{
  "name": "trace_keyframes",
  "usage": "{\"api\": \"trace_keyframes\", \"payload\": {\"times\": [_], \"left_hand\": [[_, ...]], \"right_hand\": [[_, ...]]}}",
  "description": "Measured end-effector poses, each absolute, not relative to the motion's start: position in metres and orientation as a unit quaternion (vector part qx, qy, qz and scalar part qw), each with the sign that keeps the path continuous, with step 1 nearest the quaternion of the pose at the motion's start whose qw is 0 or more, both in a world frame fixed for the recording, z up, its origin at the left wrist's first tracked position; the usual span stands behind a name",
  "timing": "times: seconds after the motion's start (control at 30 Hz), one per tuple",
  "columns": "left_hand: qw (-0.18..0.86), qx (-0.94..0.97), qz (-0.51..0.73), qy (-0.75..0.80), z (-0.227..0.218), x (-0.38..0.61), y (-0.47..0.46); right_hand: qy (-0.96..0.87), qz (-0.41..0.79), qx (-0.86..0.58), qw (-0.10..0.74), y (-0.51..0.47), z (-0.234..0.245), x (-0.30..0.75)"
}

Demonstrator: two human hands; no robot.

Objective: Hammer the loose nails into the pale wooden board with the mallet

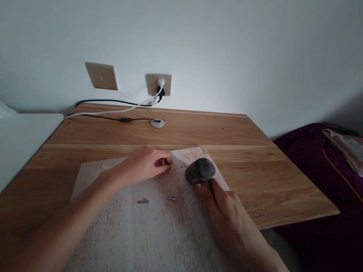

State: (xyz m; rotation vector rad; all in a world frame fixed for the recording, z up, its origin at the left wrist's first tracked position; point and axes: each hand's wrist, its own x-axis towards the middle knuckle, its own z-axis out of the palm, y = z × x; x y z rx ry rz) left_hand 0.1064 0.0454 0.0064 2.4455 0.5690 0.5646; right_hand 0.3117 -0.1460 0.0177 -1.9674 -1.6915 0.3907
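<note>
A pale, worn board [157, 233] lies on the wooden desk [262, 171]. My left hand [143, 164] rests on the board's far part with fingers pinched together on something too small to make out. My right hand [225, 213] holds the handle of a dark hammer whose rounded head [200, 170] sits on the board just right of the left fingers. Two small nails [143, 201] lie loose on the board near my left forearm.
A wall socket [158, 84] holds white and black plugs, with cables running over the desk's back edge to a round metal grommet [157, 122]. A white surface [7, 138] adjoins on the left. A purple bed with a folded cloth [356, 153] lies right.
</note>
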Motion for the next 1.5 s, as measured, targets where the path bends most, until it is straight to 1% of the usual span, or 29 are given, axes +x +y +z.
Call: {"api": "trace_keyframes", "payload": {"times": [0.3, 0.43, 0.53, 0.7, 0.97, 1.2, 1.37, 1.5], "left_hand": [[0.244, 0.927, 0.214, 0.186, 0.006, 0.109, 0.043], [0.198, 0.947, 0.207, 0.148, 0.006, 0.111, 0.041], [0.186, 0.948, 0.209, 0.153, 0.006, 0.111, 0.04], [0.2, 0.938, 0.225, 0.172, 0.006, 0.11, 0.04], [0.186, 0.94, 0.212, 0.192, 0.006, 0.114, 0.036], [0.229, 0.921, 0.207, 0.238, 0.004, 0.116, 0.033], [0.25, 0.912, 0.214, 0.245, 0.001, 0.116, 0.035], [0.27, 0.903, 0.222, 0.248, -0.003, 0.114, 0.037]], "right_hand": [[-0.608, 0.199, -0.724, 0.259, -0.145, 0.022, 0.312], [-0.604, 0.204, -0.723, 0.265, -0.145, 0.02, 0.312], [-0.607, 0.197, -0.725, 0.261, -0.145, 0.019, 0.311], [-0.606, 0.186, -0.731, 0.253, -0.144, 0.021, 0.31], [-0.609, 0.187, -0.729, 0.252, -0.144, 0.02, 0.312], [-0.597, 0.194, -0.745, 0.226, -0.143, 0.019, 0.312], [-0.598, 0.202, -0.74, 0.232, -0.143, 0.019, 0.316], [-0.633, 0.202, -0.708, 0.237, -0.137, 0.031, 0.316]]}}
